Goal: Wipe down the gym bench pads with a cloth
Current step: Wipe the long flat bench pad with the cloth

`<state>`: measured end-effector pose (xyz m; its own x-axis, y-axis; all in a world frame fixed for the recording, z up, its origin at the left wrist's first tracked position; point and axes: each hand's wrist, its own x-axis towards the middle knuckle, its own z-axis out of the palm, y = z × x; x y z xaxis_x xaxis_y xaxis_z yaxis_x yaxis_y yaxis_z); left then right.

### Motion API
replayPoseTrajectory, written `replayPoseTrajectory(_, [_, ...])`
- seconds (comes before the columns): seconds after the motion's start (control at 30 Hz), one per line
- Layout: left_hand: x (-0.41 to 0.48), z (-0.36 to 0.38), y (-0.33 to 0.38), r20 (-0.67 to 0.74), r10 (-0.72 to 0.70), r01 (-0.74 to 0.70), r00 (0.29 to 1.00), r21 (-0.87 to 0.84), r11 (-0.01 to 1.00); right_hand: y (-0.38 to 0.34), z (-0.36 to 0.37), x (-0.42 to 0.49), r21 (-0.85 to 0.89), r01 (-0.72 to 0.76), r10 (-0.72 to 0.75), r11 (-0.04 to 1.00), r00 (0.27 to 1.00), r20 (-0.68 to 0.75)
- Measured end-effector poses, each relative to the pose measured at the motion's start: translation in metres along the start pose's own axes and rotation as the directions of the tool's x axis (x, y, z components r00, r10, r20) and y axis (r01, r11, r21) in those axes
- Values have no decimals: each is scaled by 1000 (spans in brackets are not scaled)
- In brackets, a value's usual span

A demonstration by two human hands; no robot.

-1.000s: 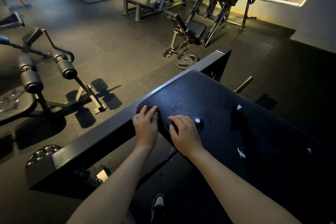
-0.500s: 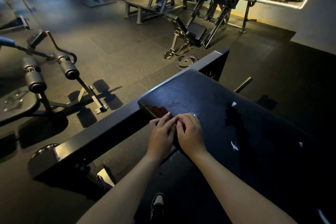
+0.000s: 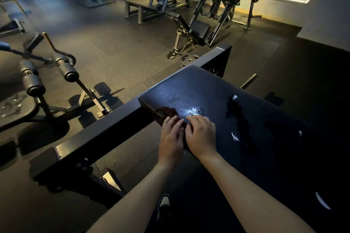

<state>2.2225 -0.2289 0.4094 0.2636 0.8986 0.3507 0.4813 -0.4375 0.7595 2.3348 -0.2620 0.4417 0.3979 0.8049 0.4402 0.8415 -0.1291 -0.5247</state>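
left hand (image 3: 171, 138): flat, fingers straight, pressing down on the cloth.
right hand (image 3: 201, 137): just beside the left, fingers bent, tips hidden at the cloth's edge; whether they pinch it cannot be told.
cloth (image 3: 167, 112): dark reddish, on the pad's near left corner, partly hidden under the fingers.
pad (image 3: 198, 89): black, shiny, pale torn spots; right side lost in darkness.
beam (image 3: 106, 125): dark metal, along the pad's left edge.
shoe (image 3: 163, 207): on the floor between the forearms, dim.

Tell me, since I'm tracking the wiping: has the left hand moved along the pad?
Yes. The left hand slid rightward from the pad's left corner, ending beside the right hand.
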Motion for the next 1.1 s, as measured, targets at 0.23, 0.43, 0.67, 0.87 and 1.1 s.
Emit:
replayPoseTrajectory(0.23, [31, -22, -14, 41, -22, 15, 999, 179, 984, 8, -8, -8, 12, -10, 9, 1000, 993, 115])
replayPoseTrajectory(0.43, [34, -1, 19, 147, 86, -114, 985, 193, 975, 8, -16, -5, 226, -126, 103, 966, 989, 110])
replayPoseTrajectory(0.67, [58, -16, -4, 252, 265, -330, 931, 268, 905, 8, -15, 0, 245, -190, 181, 951, 982, 59])
replayPoseTrajectory(0.87, [84, -26, -15, 161, -5, -34, 987, 234, 972, -4, -1, 8, 50, -100, 97, 994, 994, 53])
replayPoseTrajectory(1.1, [95, -35, -28, 272, 243, -303, 931, 206, 931, -13, 14, 31, 31, -134, 130, 991, 988, 88])
